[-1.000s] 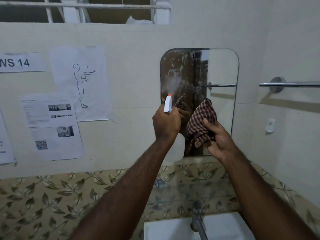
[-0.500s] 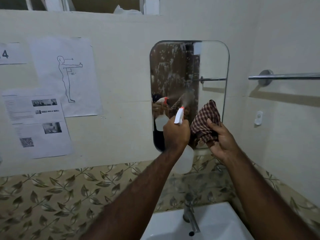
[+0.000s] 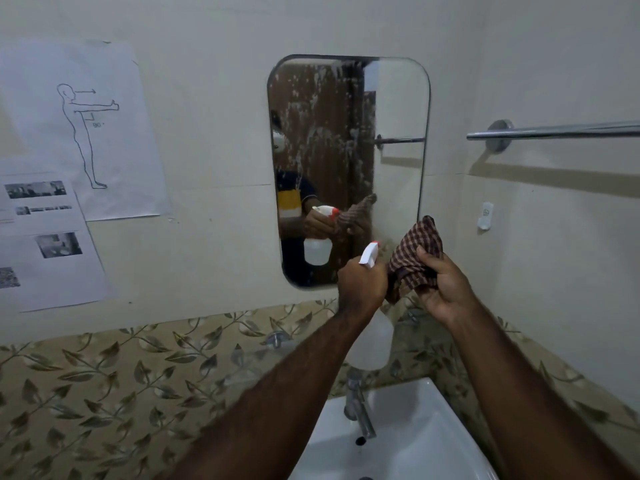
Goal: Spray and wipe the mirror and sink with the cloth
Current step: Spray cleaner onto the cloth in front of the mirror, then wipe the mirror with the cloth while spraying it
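One mirror [image 3: 348, 133] (seemingly spattered); one cloth [image 3: 414, 258].

Mirror [image 3: 398, 109] upper part unobstructed; tap [image 3: 356, 403] stands in sink [image 3: 415, 445] below hands.

My brown checked woven cloth [image 3: 415, 258] soft, matt | translucent white plastic spray bottle [image 3: 372, 344] smooth | rounded glass mirror [image 3: 349, 150] glossy, spattered | white ceramic sink [image 3: 415, 441] glossy | chrome metal tap [image 3: 356, 403] shiny
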